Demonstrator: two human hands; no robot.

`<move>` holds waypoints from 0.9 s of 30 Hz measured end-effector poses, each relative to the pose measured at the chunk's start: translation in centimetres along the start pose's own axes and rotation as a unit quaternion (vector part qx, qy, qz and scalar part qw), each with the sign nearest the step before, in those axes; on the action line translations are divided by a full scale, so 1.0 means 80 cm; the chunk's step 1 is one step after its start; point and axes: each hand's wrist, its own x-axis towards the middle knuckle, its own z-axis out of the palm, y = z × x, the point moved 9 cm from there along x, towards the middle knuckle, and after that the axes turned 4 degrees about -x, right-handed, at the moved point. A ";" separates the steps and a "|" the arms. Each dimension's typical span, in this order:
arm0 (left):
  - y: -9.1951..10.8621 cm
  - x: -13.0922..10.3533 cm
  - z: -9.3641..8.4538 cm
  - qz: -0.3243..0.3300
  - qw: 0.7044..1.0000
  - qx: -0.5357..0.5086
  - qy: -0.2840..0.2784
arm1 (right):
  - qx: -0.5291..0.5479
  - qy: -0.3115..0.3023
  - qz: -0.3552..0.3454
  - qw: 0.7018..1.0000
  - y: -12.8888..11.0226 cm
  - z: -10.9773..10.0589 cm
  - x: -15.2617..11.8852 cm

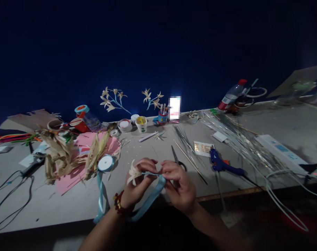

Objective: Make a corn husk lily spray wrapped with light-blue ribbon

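My left hand (pixel 140 181) is closed around the stem of a cream corn-husk flower (pixel 133 173), whose petals point left. Light blue ribbon (pixel 154 195) wraps part of the stem, and its loose length hangs below my hands. With fingers pinched, my right hand (pixel 179 184) grips the ribbon at the stem's right end. The ribbon roll (pixel 105 162) lies to the left, its blue strip trailing over the table's front edge. Just beyond my right hand are scissors (pixel 177 158), their handles partly hidden by it.
Dried corn husks (pixel 66 157) lie on pink paper (pixel 69 181) at left. A blue glue gun (pixel 225 164), wires (pixel 186 139) and a white power strip (pixel 281 153) are at right. Finished flower stems (pixel 116 99), cups (pixel 141 124) and a bottle (pixel 230 96) line the wall.
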 end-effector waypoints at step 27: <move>-0.009 -0.004 -0.010 -0.032 0.999 0.035 0.018 | 0.003 -0.022 0.042 0.999 0.020 0.007 0.000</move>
